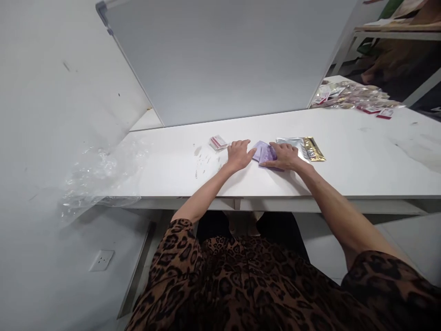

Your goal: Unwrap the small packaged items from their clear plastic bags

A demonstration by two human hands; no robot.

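Note:
Two or more flat purple packets (264,154) lie overlapping on the white table. My right hand (285,156) rests over them from the right, thumb and fingers spread apart across the top packet. Part of the packets is hidden under it. Just to their left, my left hand (238,155) is open, palm down, its thumb reaching to the packets' left edge. Behind my right hand a silver packet (292,141) lies partly covered, and a gold foil packet (314,149) sits against its right side. Left of my left hand is a small stack of red-and-white cards (218,142).
Crumpled clear plastic (103,170) hangs over the table's left end by the wall. A grey-white panel (223,64) stands along the back edge. Many plastic-wrapped items (358,95) are heaped at the back right. The white table (365,161) has a straight front edge.

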